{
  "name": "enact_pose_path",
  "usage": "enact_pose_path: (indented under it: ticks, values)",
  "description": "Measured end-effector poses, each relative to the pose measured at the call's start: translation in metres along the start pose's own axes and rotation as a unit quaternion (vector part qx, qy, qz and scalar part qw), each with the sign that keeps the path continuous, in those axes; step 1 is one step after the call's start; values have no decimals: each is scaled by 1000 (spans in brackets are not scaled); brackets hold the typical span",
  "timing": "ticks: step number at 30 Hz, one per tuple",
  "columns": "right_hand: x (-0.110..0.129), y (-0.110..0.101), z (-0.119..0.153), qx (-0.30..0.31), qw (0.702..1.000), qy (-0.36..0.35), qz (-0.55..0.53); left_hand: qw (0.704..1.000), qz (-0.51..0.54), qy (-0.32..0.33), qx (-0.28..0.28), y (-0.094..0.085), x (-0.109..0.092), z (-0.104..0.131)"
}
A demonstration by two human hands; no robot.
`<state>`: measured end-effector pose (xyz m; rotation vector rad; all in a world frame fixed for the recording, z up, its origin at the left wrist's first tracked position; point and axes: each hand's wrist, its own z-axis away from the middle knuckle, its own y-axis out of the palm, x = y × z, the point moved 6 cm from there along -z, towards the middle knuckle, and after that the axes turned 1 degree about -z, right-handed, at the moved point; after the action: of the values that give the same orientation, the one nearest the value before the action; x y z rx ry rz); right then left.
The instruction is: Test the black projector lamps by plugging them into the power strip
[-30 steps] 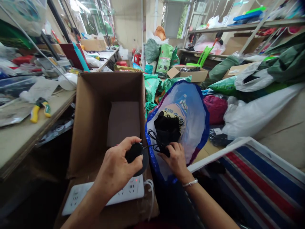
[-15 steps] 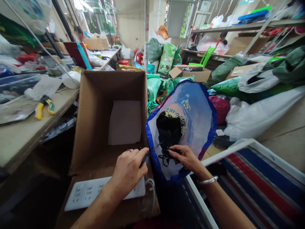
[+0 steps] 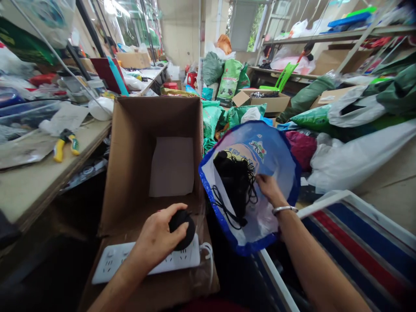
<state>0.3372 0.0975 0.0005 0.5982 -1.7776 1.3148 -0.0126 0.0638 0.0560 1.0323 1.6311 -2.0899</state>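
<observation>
A round black object point(image 3: 182, 229) is gripped by my left hand point(image 3: 159, 234), just above the white power strip point(image 3: 112, 262). Inside the blue-rimmed white bag point(image 3: 208, 184) my right hand point(image 3: 269, 190) has its fingers drawn together beside a pile of black items with thin cables point(image 3: 234, 177); what its fingertips hold, if anything, is too small to make out. Left of the bag an open cardboard box point(image 3: 125, 173) stands with a pale sheet point(image 3: 172, 167) inside.
Yellow-handled pliers point(image 3: 66, 145) lie on the workbench point(image 3: 87, 147) at the left. A striped item with a white frame point(image 3: 354, 234) stands at the lower right. Green bags point(image 3: 211, 117) and an open carton point(image 3: 273, 103) sit behind the blue-rimmed bag.
My left hand has moved down and left, and the round black object now shows in it. My right hand has shifted up and right, away from the black cable; the bag's opening has changed shape.
</observation>
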Motion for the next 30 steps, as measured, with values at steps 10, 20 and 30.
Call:
enact_pose_path:
  ticks: [10, 20, 30]
  values:
    - [-3, 65, 85, 197, 980, 4, 8, 947, 315, -65, 6, 4, 9, -1]
    - [29, 58, 110, 35, 973, 104, -201, 951, 292, -64, -81, 16, -4, 21]
    - [67, 97, 168, 124, 830, 196, -507, 938, 335, -90, -20, 17, -20, 43]
